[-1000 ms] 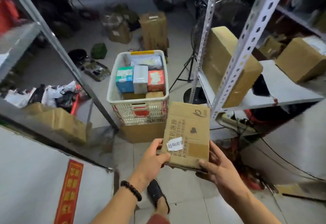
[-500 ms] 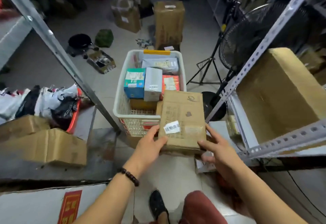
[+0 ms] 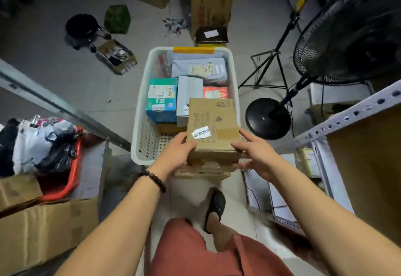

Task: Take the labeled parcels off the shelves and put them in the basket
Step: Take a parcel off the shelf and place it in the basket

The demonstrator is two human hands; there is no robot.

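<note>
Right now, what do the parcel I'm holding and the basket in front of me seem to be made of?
The parcel looks like brown cardboard, matte, with printed marks, a strip of tan tape and a white label, probably paper. The basket is most likely moulded white plastic with a slight sheen. Its walls are a grid of small holes under a smooth rounded rim.

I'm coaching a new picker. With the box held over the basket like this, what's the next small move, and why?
Probably lower the box straight down into the near end of the basket. The left hand and right hand grip it just above that end, where bare floor shows; parcels fill the rest.
</note>
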